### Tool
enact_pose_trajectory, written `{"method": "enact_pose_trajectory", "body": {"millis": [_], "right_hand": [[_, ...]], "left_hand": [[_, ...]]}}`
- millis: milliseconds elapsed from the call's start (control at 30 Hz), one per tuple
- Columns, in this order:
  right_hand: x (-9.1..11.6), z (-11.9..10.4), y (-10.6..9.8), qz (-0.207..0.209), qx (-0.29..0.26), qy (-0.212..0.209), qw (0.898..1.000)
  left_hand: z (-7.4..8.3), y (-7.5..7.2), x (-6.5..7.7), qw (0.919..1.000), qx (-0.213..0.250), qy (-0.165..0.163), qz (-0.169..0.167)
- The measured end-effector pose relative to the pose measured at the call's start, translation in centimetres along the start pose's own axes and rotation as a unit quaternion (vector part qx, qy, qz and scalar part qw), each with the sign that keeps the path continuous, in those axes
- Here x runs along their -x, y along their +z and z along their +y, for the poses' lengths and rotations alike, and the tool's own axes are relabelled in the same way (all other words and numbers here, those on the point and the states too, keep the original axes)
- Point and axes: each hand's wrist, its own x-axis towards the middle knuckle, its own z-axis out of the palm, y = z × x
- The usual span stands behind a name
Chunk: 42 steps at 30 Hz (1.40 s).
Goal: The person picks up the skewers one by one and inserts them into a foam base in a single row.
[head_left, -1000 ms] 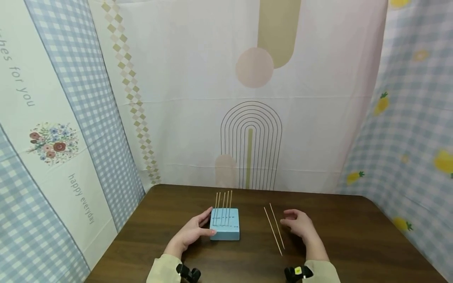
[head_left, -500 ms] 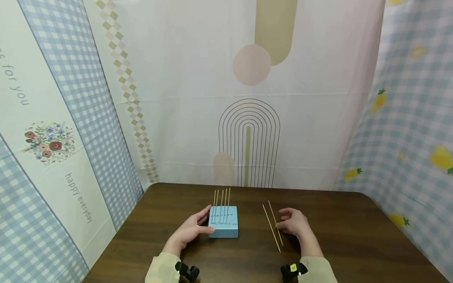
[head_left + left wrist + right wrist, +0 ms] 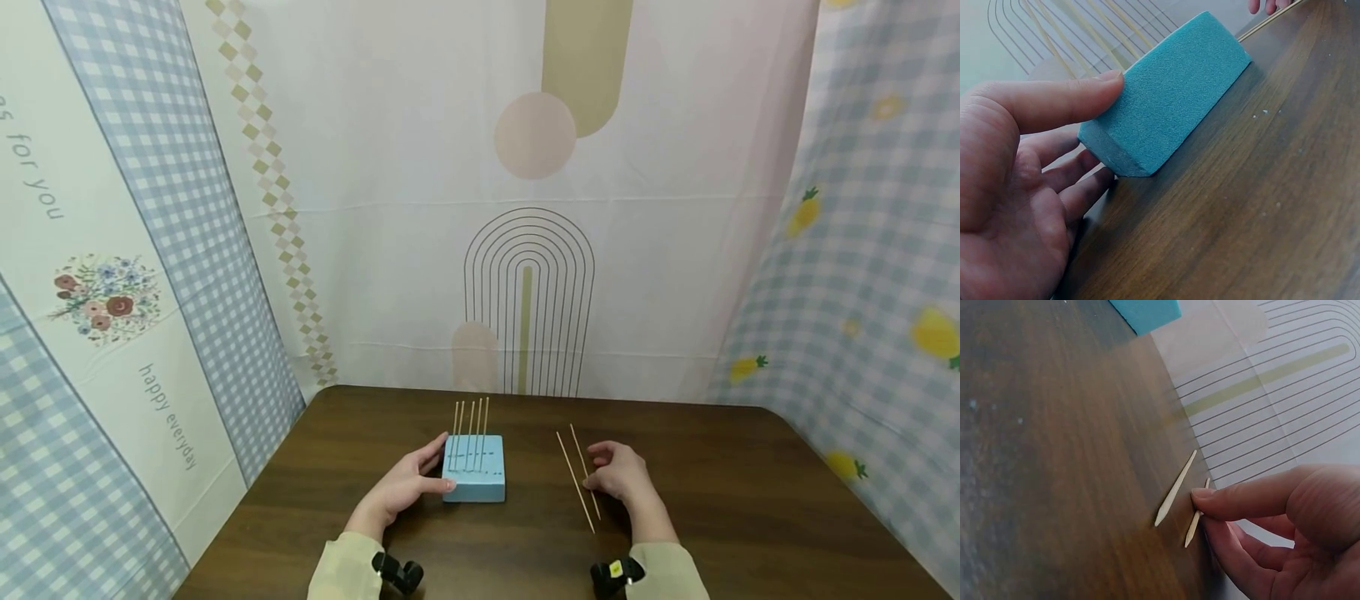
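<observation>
My left hand (image 3: 405, 487) grips the left side of a light blue foam block (image 3: 474, 493), thumb on its front face and fingers along the side, as the left wrist view shows. Several thin wooden skewers (image 3: 486, 417) stand upright in a row in the block's top. To the right, two more skewers lie slanted and nearly parallel on the table. The right hand (image 3: 622, 477) pinches the right-hand skewer (image 3: 1191, 532) between thumb and index finger. Just left of those fingertips, the other skewer (image 3: 1175, 490) lies untouched, its pointed end towards the right wrist camera.
Both hands work over a dark brown wooden table (image 3: 525, 550). A patterned white cloth (image 3: 390, 208) hangs behind its far edge, with checked cloths (image 3: 862, 275) at the sides. Small pale crumbs (image 3: 1265, 112) lie in front of the block.
The right hand has moved left to the right-hand skewer and now pinches it. The left hand keeps its grip on the foam block. The head view has shifted slightly.
</observation>
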Motion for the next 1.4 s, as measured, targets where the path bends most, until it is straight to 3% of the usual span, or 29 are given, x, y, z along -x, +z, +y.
{"method": "enact_pose_trajectory", "body": {"millis": [467, 833, 967, 1300, 1400], "right_hand": [[0.2, -0.6, -0.1, -0.004, -0.017, -0.002, 1.000], [0.4, -0.1, -1.0, -0.054, -0.133, 0.000, 0.990], [0.5, -0.2, -1.0, -0.068, -0.186, -0.003, 0.980], [1.5, -5.0, -0.3, -0.121, -0.267, -0.067, 0.954], [2.1, -6.6, -0.3, -0.124, -0.277, -0.077, 0.950]], "left_hand": [[0.1, -0.3, 0.1, 0.9999, 0.000, 0.003, 0.011], [0.1, 0.1, 0.3, 1.0000, 0.002, 0.002, 0.007], [0.1, 0.4, 0.3, 1.0000, 0.004, -0.002, 0.001], [0.5, 0.2, 0.4, 1.0000, 0.000, 0.001, 0.007], [0.5, 0.2, 0.4, 1.0000, -0.001, 0.004, 0.005]]}}
